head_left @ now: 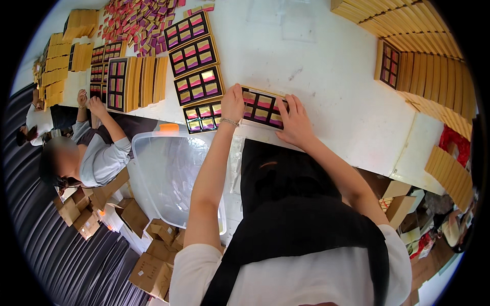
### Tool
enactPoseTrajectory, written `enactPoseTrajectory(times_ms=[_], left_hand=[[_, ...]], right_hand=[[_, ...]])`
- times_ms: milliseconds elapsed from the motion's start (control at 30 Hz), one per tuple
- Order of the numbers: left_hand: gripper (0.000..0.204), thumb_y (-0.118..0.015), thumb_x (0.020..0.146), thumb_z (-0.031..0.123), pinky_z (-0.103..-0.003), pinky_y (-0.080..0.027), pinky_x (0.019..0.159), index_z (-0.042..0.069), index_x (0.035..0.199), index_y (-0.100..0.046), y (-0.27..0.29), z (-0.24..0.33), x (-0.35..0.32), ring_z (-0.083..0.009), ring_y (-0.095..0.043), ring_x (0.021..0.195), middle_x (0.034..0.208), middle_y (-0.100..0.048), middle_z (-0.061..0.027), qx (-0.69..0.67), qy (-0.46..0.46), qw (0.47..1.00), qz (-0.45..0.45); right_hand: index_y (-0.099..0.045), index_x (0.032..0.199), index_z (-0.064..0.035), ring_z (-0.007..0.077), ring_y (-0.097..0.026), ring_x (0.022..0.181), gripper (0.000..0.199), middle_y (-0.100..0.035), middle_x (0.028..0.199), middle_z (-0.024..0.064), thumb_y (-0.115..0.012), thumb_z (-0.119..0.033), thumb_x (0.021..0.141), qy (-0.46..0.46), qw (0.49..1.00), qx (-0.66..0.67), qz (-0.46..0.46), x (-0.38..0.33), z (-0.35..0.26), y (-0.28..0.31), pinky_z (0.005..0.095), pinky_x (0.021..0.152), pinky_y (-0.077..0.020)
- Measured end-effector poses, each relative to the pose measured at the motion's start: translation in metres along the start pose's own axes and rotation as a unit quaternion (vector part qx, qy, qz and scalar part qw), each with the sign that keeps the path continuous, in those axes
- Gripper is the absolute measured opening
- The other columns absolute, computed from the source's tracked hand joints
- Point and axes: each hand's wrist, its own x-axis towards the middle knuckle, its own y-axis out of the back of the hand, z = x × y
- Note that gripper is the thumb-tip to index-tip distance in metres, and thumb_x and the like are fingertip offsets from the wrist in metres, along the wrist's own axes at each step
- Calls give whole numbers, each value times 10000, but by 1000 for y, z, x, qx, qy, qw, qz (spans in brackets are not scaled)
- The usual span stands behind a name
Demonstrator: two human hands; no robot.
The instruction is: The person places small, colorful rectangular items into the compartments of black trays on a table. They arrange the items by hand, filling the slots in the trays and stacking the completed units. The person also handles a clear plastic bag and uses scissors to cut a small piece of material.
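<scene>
A shallow gold-edged box (pixel 263 108) lies near the table's front edge, between my hands. Its black insert has several compartments, each with a small foil-wrapped piece in pink, gold and purple; what is inside the wrapping cannot be seen. My left hand (pixel 233 104) is closed on the box's left end, fingers together. At the right end, my right hand (pixel 297 122) grips the corner, thumb on the top face and fingers along the far side. Just left of my left hand, similar filled boxes (pixel 198 85) run in an overlapping column away from me.
Loose foil-wrapped pieces (pixel 138 23) are heaped at the far left. Stacked boxes (pixel 145 81) stand left, and more rows (pixel 434 76) line the right. A clear plastic bin (pixel 168 178) sits below the table edge. Another person (pixel 102 158) works at the left beside cardboard cartons (pixel 153 270).
</scene>
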Motion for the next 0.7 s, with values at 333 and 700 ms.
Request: enactPoseTrajectory(times_ms=[333,700], left_hand=[[298,-637,837,185,-348,-506,787,62,1107,-663,-28,-28,0,-259,-660,891,971,-681,-133,-3,-18,1000,22],[286,-693,793,182,-309,-529,733,71,1056,-707,-38,-21,-2,-213,-688,766,866,-716,-108,-5,38,998,48]], right_hand=[[-274,1450,-75,407,-324,1288,1093,-347,1365,202,-832,-262,528,-26,995,-60,-77,16,5,-4,567,977,-369],[-259,1456,-61,391,-198,1394,1054,-225,1489,229,-753,-539,657,3,990,-104,-97,11,15,-3,735,1011,-175]])
